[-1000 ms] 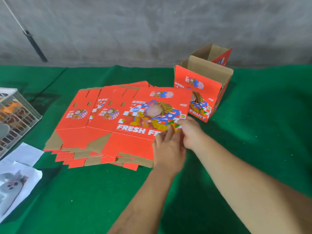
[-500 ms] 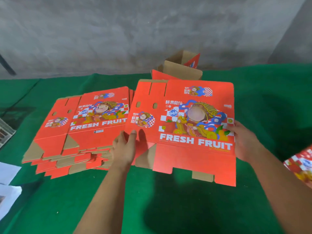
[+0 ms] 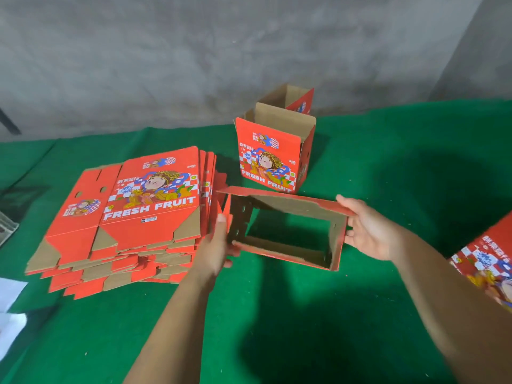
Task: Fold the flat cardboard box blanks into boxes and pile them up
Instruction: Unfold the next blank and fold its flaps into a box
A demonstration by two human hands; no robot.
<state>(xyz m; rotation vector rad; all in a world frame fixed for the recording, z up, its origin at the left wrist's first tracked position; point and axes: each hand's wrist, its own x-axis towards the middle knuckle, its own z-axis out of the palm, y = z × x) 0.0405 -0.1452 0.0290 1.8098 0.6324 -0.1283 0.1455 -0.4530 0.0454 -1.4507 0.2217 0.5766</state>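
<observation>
While both hands are gripping its ends, the blank is standing open as a red sleeve. Left hand and right hand fingers are curling around its edges, beside the stack.

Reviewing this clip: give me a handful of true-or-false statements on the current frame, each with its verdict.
1. Both hands hold an opened blank whose hollow shows the green cloth. True.
2. The left hand rests on the stack of flat blanks. False: it grips the opened blank's left side.
3. A folded box stands open-topped behind the opened blank. True.
4. The right hand is empty. False: it holds the blank's right end.
</observation>
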